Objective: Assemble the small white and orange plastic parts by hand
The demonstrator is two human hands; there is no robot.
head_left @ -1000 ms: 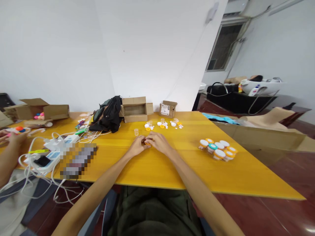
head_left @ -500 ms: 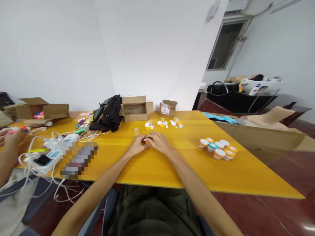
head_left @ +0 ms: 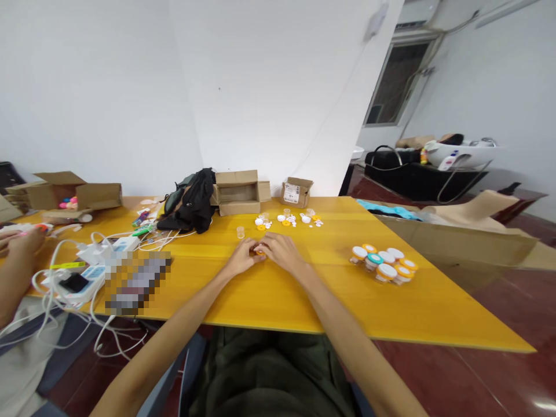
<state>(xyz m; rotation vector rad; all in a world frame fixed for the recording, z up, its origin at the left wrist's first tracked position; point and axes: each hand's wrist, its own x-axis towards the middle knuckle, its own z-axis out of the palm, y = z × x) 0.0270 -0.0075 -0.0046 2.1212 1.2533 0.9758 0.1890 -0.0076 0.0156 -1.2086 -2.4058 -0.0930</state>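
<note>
My left hand (head_left: 241,257) and my right hand (head_left: 281,252) meet over the middle of the table, fingers closed around a small orange lid (head_left: 260,252). Much of it is hidden by the fingers. Just beyond my left hand stands a small clear cup (head_left: 240,232). Farther back lie three loose groups of parts: white discs (head_left: 306,219), orange rings (head_left: 285,223), small white pieces (head_left: 319,223) and clear cups. To the right, several lidded jars (head_left: 386,271) stand close together, with white, orange and teal on their tops.
The yellow table (head_left: 278,307) holds an open cardboard box (head_left: 238,207), a smaller box (head_left: 296,193) and a black bag (head_left: 191,202) at the back. Power strips (head_left: 91,278) with tangled white cables lie left. Another person's hand (head_left: 26,246) is at the far left.
Both hands stay in nearly the same place around the orange lid, with only a slight shift of the right fingers. The far-left person's hand has moved slightly.
</note>
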